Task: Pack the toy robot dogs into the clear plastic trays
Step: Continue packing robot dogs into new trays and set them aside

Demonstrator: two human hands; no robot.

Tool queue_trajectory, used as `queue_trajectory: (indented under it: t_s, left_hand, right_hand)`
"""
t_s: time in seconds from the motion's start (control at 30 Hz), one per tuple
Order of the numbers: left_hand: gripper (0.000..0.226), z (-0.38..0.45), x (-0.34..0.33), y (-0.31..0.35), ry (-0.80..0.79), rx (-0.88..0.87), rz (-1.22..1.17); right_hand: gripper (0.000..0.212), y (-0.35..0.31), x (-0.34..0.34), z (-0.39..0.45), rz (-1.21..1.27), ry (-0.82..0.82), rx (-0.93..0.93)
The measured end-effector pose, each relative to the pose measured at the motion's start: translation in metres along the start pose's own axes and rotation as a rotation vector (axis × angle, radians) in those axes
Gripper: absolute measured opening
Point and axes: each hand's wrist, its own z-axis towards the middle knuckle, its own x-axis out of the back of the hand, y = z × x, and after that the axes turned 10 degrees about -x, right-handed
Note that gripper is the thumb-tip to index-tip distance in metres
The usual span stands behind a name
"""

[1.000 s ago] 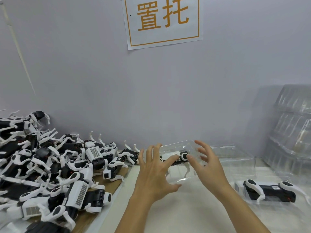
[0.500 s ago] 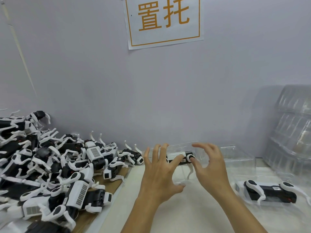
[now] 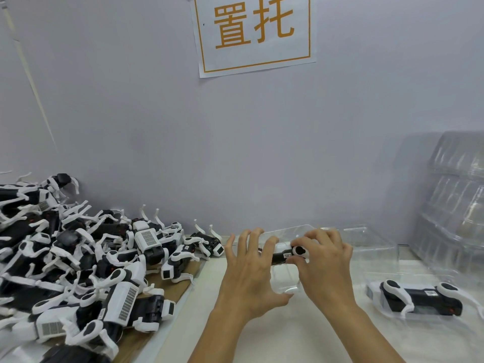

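On the pale tabletop (image 3: 301, 336) the left hand (image 3: 248, 273) spreads its fingers around the near side of a clear plastic tray (image 3: 288, 258), thumb under its near edge. Just right of it, the right hand (image 3: 324, 263) pinches the black-and-white toy robot dog (image 3: 284, 254) lying in that tray, between both hands.
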Motion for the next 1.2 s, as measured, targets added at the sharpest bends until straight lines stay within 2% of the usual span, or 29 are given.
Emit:
queue_trajectory:
  t_s: [0.13, 0.27, 0.37, 0.5, 0.6, 0.67, 0.73, 0.8, 0.93, 1.07, 1.2]
  left_hand:
    - [0.078, 0.000, -0.002, 0.001, 0.017, -0.025, -0.029]
    - [0.077, -0.004, -0.004, -0.002, 0.013, -0.006, -0.034]
    - [0.077, -0.004, -0.004, -0.004, 0.049, 0.039, -0.066]
    - [0.076, -0.005, -0.002, -0.009, 0.082, 0.127, -0.145]
    - [0.069, -0.005, 0.000, -0.011, 0.111, 0.285, -0.441]
    - [0.061, -0.006, 0.000, -0.013, 0.195, 0.410, -0.708]
    - [0.062, -0.007, 0.002, -0.015, 0.288, 0.523, -0.984]
    - [0.067, -0.006, 0.005, -0.016, 0.337, 0.590, -1.259]
    - [0.059, -0.007, 0.014, -0.017, 0.349, 0.622, -1.696]
    - [0.094, -0.012, 0.010, -0.024, 0.384, 0.736, -2.036]
    - [0.097, -0.015, 0.010, -0.028, 0.334, 0.607, -2.340]
  right_hand:
    - [0.022, 0.002, 0.002, 0.000, -0.034, -0.016, -0.020]
    - [0.019, 0.004, -0.001, 0.000, 0.051, -0.093, -0.006]
    - [0.016, 0.004, -0.002, 0.001, 0.170, 0.029, -0.040]
    - [0.027, 0.002, 0.004, 0.007, 0.395, 0.168, -0.156]
    - [0.028, 0.003, 0.010, 0.009, 0.642, 0.174, -0.313]
    - [0.026, 0.003, 0.013, 0.008, 0.798, 0.118, -0.367]
    - [0.024, 0.003, 0.014, 0.008, 0.886, 0.021, -0.370]
    - [0.017, 0.001, 0.012, 0.006, 0.886, -0.067, -0.340]
    - [0.027, -0.009, 0.003, -0.003, 0.790, -0.120, -0.209]
    - [0.022, -0.020, 0.001, -0.009, 0.741, -0.066, -0.088]
    - [0.022, -0.024, -0.001, -0.013, 0.735, -0.015, -0.004]
